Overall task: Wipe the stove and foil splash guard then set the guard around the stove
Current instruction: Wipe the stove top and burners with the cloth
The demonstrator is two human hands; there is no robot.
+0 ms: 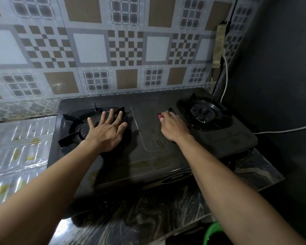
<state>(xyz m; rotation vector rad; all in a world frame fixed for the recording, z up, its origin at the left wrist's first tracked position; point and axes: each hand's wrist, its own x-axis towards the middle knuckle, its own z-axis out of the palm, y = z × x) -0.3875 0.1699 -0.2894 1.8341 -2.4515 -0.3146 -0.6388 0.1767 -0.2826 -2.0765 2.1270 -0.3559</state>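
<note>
A black two-burner gas stove [159, 156] sits on a dark marbled counter [148, 213]. My left hand [106, 131] lies flat with fingers spread over the left burner grate [72, 128]. My right hand [173, 126] rests on the stove's middle panel, its fingers closed on a small red object [160, 116] of which only the tip shows. The right burner [204, 112] is uncovered just beyond that hand. The foil splash guard [19, 144], shiny and ribbed with yellow marks, lies flat to the left of the stove.
A patterned tiled wall [124, 50] rises right behind the stove. A dark wall [281, 85] closes the right side, with a white cable [225, 82] hanging along the corner. A green container [212, 234] shows below the counter's front edge.
</note>
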